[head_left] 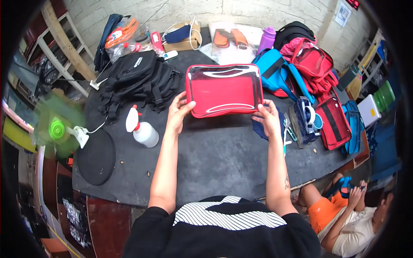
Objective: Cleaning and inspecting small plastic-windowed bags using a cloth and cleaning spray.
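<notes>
Table [215,161]: dark, before a pale wall [241,10]
Red case [223,92]: raised above table, towards twelve o'clock
Left hand [177,114]: gripping case's eight o'clock corner
Right hand [268,116]: gripping case's four o'clock corner

Backpack [137,79] on table [215,159], left of pouch [223,93] (spray bottle [146,135] nearer).

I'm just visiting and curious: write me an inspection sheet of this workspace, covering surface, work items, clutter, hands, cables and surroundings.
Surface: dark table with small specks.
Work items: red case with a clear panel, held in both hands.
Clutter: black bag and spray bottle at left; blue bag and purple bottle toward the right.
Hands: left hand and right hand grip the case's lower corners.
Cables: white cords at the table's left edge and around a cardboard box.
Surroundings: pale wall behind, blurred green fan left, seated person lower right.
</notes>
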A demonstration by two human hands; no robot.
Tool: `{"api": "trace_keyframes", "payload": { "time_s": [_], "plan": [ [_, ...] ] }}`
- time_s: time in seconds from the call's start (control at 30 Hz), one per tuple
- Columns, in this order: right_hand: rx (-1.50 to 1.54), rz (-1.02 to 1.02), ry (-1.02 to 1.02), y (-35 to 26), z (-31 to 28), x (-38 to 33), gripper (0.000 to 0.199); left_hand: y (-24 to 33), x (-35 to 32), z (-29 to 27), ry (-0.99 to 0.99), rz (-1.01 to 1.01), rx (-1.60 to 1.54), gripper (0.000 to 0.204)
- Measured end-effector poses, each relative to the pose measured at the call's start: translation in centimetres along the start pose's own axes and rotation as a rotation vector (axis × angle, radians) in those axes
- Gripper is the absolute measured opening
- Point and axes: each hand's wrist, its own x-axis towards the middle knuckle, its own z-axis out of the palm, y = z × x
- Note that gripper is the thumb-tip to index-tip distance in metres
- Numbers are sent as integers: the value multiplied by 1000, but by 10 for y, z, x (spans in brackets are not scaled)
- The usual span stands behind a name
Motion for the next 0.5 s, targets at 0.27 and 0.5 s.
{"api": "trace_keyframes", "payload": {
  "time_s": [0.27,0.5],
  "plan": [
    [-298,54,54,-2,-3,-11,25,7,-16,-2,86,-344,165,71],
    [-954,-701,-102,9,21,-46,30,-28,-65,26,-118,708,1098,31]
  ]
}}
